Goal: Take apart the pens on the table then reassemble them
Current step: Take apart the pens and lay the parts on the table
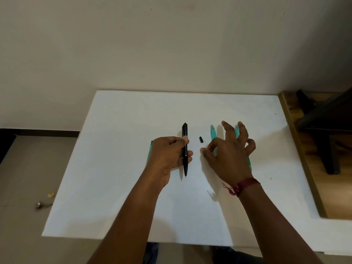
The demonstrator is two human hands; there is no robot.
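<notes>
L hand [167, 155] grips a black pen [185, 134] mid-barrel above the white table [133, 187]. R hand [230, 155] hovers spread and empty over teal pens [213, 131]. A small black part [201, 139] lies btwn them. Teal pens look intact, so most work prob. remains.

One wide-angle view from the person's head, facing forward and steeply down. The white tabletop [118, 206] fills the lower centre of the frame, close below the camera; a plain wall [133, 44] fills the upper half.
</notes>
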